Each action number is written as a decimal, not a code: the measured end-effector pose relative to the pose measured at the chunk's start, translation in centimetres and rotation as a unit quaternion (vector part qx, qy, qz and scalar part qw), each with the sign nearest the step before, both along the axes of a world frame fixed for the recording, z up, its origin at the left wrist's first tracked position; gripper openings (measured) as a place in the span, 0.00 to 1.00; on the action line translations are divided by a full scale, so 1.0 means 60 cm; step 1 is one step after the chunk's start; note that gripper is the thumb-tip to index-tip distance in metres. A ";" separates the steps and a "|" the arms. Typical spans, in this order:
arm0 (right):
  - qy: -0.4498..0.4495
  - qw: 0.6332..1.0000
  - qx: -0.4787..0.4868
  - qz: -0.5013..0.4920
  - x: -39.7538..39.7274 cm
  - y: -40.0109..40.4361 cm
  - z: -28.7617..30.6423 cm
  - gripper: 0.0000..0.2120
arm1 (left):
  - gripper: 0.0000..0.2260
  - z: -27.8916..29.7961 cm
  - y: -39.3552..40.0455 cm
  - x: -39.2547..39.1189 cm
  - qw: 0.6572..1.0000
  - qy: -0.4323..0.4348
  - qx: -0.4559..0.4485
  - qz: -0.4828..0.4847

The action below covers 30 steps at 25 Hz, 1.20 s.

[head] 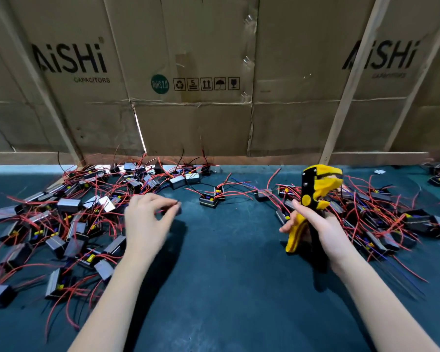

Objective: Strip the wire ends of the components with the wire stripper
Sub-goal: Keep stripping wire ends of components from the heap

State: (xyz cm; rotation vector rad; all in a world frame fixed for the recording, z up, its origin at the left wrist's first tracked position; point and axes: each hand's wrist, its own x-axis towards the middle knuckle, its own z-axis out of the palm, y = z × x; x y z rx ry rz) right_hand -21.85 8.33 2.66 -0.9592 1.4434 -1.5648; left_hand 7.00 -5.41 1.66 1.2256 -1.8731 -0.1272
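Observation:
My right hand [323,229] grips the handles of the yellow and black wire stripper [313,196], which stands upright with its jaws at the top. My left hand [148,219] hovers low over the mat at centre left. Its thumb and forefinger pinch a small black component [178,209] with a red wire; this part is blurred. A big heap of black box components with red wires [69,219] lies to the left. A second heap of components [381,219] lies behind and to the right of the stripper.
The work surface is a dark teal mat [226,275]. A few single components [210,199] lie at mid-table near the back. A cardboard wall [214,97] with wooden battens closes off the far edge.

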 end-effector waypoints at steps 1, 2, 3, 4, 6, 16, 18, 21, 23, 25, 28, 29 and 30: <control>0.041 0.999 0.006 0.021 0.003 0.003 0.003 0.20 | 0.02 0.007 0.014 -0.014 0.993 0.060 0.029 -0.100; 0.074 0.996 0.009 0.039 0.006 0.004 0.004 0.20 | 0.04 0.010 0.029 -0.029 0.974 0.096 0.073 -0.189; 0.094 0.994 0.015 0.055 0.009 0.005 0.004 0.21 | 0.05 0.009 0.042 -0.046 0.953 0.108 0.126 -0.255; 0.107 0.991 0.027 0.078 0.009 0.007 0.005 0.21 | 0.05 0.004 0.055 -0.060 0.934 0.102 0.176 -0.294; 0.141 0.976 0.076 0.150 0.010 0.015 0.012 0.22 | 0.04 -0.011 0.072 -0.083 0.916 0.093 0.230 -0.315; 0.514 0.829 0.153 -0.159 0.020 0.007 -0.014 0.22 | 0.04 -0.029 0.065 -0.090 0.876 0.200 0.308 -0.312; 0.598 0.753 0.194 -0.193 0.023 0.004 -0.026 0.23 | 0.03 -0.031 0.064 -0.091 0.883 0.180 0.298 -0.314; 0.665 0.680 0.215 -0.221 0.031 -0.009 -0.044 0.27 | 0.03 -0.032 0.065 -0.093 0.885 0.176 0.295 -0.314; 0.686 0.660 0.201 -0.233 0.036 -0.015 -0.048 0.28 | 0.02 -0.032 0.069 -0.095 0.885 0.180 0.296 -0.310; 0.695 0.653 0.174 -0.247 0.039 -0.018 -0.049 0.27 | 0.03 -0.032 0.071 -0.099 0.889 0.178 0.295 -0.301; 0.706 0.644 0.138 -0.262 0.041 -0.020 -0.051 0.26 | 0.04 -0.031 0.072 -0.103 0.891 0.181 0.299 -0.291; 0.710 0.641 0.128 -0.263 0.040 -0.020 -0.050 0.26 | 0.04 -0.031 0.073 -0.105 0.890 0.182 0.300 -0.292; 0.713 0.639 0.121 -0.262 0.040 -0.021 -0.050 0.26 | 0.03 -0.031 0.074 -0.105 0.890 0.181 0.300 -0.291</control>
